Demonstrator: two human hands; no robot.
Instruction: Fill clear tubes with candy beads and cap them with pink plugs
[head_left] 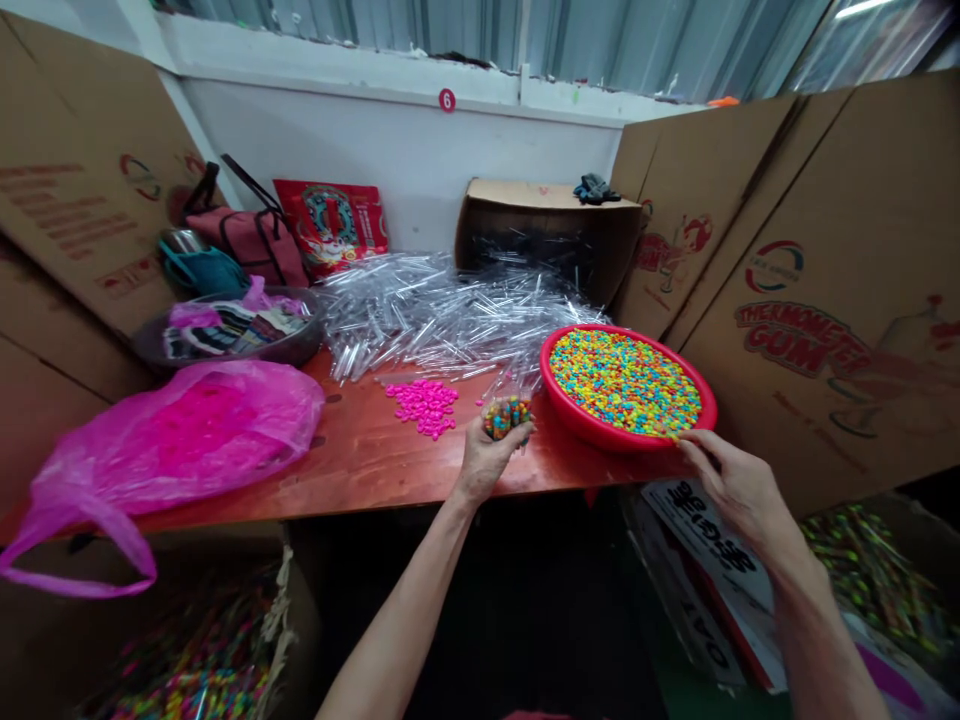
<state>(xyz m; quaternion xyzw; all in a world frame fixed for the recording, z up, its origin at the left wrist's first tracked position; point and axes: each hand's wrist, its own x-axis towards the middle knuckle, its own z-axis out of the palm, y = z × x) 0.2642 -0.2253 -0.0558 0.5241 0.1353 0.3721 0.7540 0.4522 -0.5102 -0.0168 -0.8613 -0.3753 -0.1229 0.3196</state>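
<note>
My left hand [486, 462] is closed around a bundle of clear plastic tubes [504, 418] filled with multicoloured candies, just above the table's front edge. Their clear ends point away from me. At the front right rim of a red basin [592, 430], my right hand [731, 488] has its thumb and fingertips pinched together; what lies between them is too small to make out. Small yellow, blue and orange candies [622, 382] fill the basin. Left of my left hand lies a loose patch of bright pink caps [424, 405]. Behind it spreads a heap of empty clear tubes [442, 310].
A pink plastic bag [247, 440] rests on the orange-red table [360, 475] at left, before a grey bowl [304, 345]. An open carton [547, 195] stands at the back. Tall cardboard boxes [847, 240] flank both sides. Below are boxes of filled tubes [202, 650].
</note>
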